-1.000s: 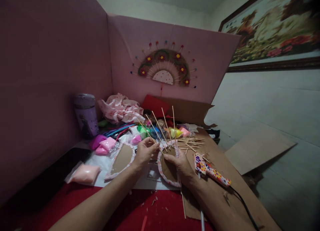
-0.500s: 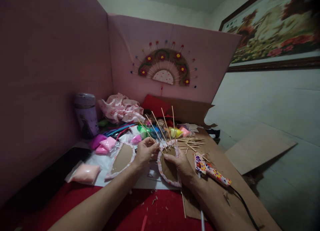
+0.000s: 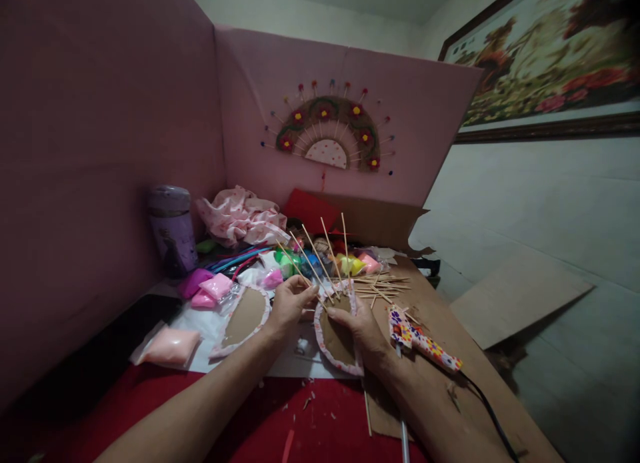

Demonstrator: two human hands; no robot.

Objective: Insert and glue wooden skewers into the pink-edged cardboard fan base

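My right hand [image 3: 365,326] grips the right side of a cardboard half-round [image 3: 336,336] edged with pale printed fabric, its thumb lying on the cardboard face. Several thin wooden sticks [image 3: 330,246] fan upward from the far edge of that piece. Between the thumb and fingers of my left hand [image 3: 293,306] is the leftmost wooden stick [image 3: 293,261], its lower end against the cardboard near my right thumb. A second fabric-edged cardboard half-round [image 3: 246,316] lies left of my left hand. The fingers behind the held piece are partly hidden.
A flower-patterned glue gun [image 3: 425,343] with a black cord lies right of my right hand. Loose sticks [image 3: 385,286], colourful clay packets [image 3: 300,264], crumpled pink fabric [image 3: 243,216] and a purple tumbler [image 3: 173,233] stand behind. A finished fan [image 3: 327,126] hangs on the pink panel.
Almost nothing differs. The sticks' upper ends have shifted very slightly, while both hands keep their hold in the same place.
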